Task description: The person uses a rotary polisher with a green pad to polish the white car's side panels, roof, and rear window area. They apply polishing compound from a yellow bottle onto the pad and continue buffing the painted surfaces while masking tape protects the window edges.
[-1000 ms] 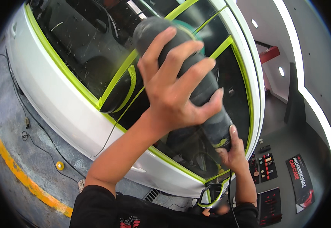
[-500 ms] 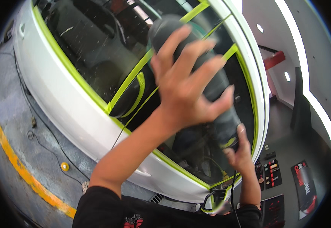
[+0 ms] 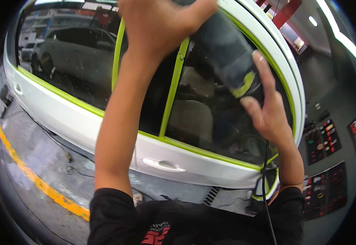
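Observation:
A dark corded polisher point(image 3: 223, 49) lies slantwise over the front side window point(image 3: 190, 126) of a white car point(image 3: 72, 110). My right hand point(image 3: 272, 116) grips its rear end, near a yellow-green mark, with thumb and fingers on either side. At the upper edge my left hand point(image 3: 155, 30), blurred, is over the polisher's front part. Its thumb reaches out to the right, while the other fingers are cut off by the picture's edge. The polisher's pad is hidden. Yellow-green masking tape point(image 3: 169, 98) borders the windows. A black cord point(image 3: 266, 179) runs down beside my right forearm.
Below the window is a white door handle point(image 3: 163, 164), with a taped side mirror point(image 3: 270, 181) at the lower right. Cables point(image 3: 55, 136) and a yellow line point(image 3: 35, 175) cross the grey floor at left. Display boards point(image 3: 327, 190) hang on the dark wall at right.
The view has turned and shifted, so the windows now sit more level. My left hand and the polisher's front have moved up to the picture's edge; my right hand appears higher.

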### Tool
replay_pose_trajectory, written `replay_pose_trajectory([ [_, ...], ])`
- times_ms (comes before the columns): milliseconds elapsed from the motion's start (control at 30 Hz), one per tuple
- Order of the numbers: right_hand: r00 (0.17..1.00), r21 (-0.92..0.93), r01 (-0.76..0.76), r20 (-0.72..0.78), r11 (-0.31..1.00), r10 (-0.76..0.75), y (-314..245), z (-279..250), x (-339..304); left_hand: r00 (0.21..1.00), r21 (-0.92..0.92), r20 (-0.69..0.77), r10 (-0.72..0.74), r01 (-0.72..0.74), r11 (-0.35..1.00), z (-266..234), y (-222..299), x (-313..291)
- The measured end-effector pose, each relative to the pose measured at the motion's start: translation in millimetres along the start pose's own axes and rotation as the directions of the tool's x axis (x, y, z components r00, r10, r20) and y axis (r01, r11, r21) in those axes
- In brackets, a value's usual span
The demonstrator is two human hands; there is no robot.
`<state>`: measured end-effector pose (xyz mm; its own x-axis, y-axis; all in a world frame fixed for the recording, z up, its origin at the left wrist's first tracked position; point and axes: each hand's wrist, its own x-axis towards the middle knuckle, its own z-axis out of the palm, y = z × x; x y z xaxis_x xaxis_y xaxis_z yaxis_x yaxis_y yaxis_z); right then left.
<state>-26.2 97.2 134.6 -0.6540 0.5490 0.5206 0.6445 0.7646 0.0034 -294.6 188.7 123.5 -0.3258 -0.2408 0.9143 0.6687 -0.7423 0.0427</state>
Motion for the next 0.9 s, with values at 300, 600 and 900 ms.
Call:
replay_pose_trajectory([
  [300,0.978,0.14,-0.21,0.028,0.968,0.209,-45,75,-21,0.958,0.046,0.277,0.069,-0.085,0.995,-41,-22,-9],
  [600,0.939,0.229,-0.329,0.178,0.916,0.293,-58,49,-34,0.926,0.041,0.365,0.09,-0.113,0.993,-37,-12,2],
  [900,0.973,0.274,-0.227,0.115,0.935,0.202,-44,45,17,0.936,0.094,0.351,-0.005,-0.031,0.995,-44,-38,34],
])
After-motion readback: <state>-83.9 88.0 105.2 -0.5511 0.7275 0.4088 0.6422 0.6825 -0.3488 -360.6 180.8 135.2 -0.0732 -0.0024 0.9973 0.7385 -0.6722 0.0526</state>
